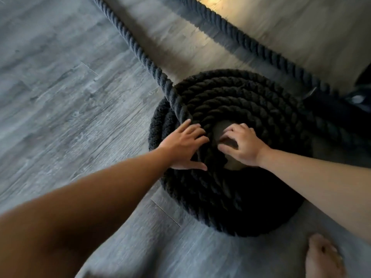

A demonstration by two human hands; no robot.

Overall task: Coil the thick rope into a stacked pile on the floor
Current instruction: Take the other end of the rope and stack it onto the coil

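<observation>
The rope (230, 121) lies coiled on the floor (60, 97) under both hands. The left hand (185, 146) lies spread flat on the inner turns; the right hand (240, 146), fingers curled, grips nothing at the coil's hollow centre. Two loose strands run from the coil toward the floor's far edge.

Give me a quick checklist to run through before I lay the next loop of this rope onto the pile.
1. Left hand flat on the coil, steadying the inner turns: ok.
2. Right hand at the centre hole, fingers curled on the innermost turn: ok.
3. Loose rope feeds onto the coil's left side, no visible kinks: ok.
4. Second strand lies apart from the first, not crossing it: ok.
5. Bare foot off the coil: ok.
6. How much rope is left to coil: cannot tell, it runs out of view.
</observation>
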